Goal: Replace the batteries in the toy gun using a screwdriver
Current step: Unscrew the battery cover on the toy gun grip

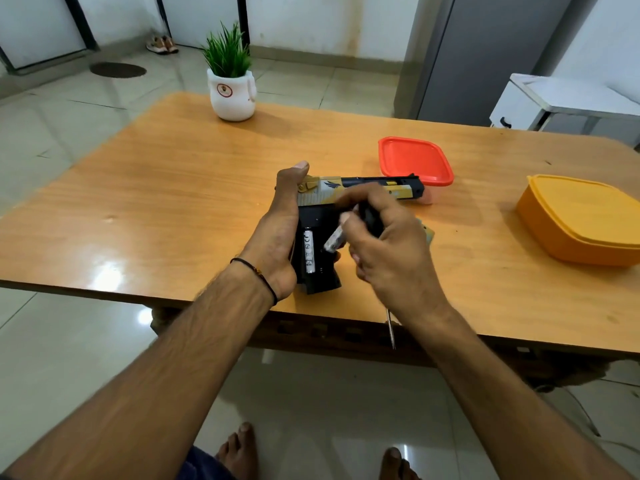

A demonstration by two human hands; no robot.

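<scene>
I see the toy gun (349, 199) at frame centre on the wooden table (173, 188), grip compartment open; left hand (280, 233) clamped round the grip, thumb up on the slide; one battery (309, 251) seated inside; right hand (381, 244) pinching a second battery (334, 240) tilted at the compartment, also gripping a black object, blurred; screwdriver (391, 329) shaft sticks out below that wrist; red-lidded container (414, 160) just behind the muzzle; orange container (581, 220) right edge.

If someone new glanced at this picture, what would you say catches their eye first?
Probably the black-and-gold toy gun at the table's near edge, gripped by the left hand with one battery seated in its open grip. The right hand angles a second battery beside it. Behind sit a red-lidded container and an orange box.
</scene>
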